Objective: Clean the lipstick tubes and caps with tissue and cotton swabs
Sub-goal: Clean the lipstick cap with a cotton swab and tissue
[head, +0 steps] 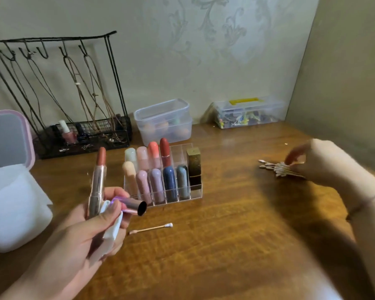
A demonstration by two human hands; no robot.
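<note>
Left hand [91, 224]: grips an uncapped lipstick tube [97, 182] upright, its cap [134, 207] and folded tissue [113, 228]. Right hand [316, 163]: fingers on the cotton swab pile [277, 168], grip unclear. Desk [225, 245]: one used swab [151, 228] before the acrylic lipstick organizer [167, 176].

Illumination was dim and warm. A soft glare patch lay on the table [236, 137] near its far edge. The right hand [316, 161] was motion-blurred and cast a broad shadow toward the near edge. Wide-angle distortion bent the wire rack [52, 83] at the left.
</note>
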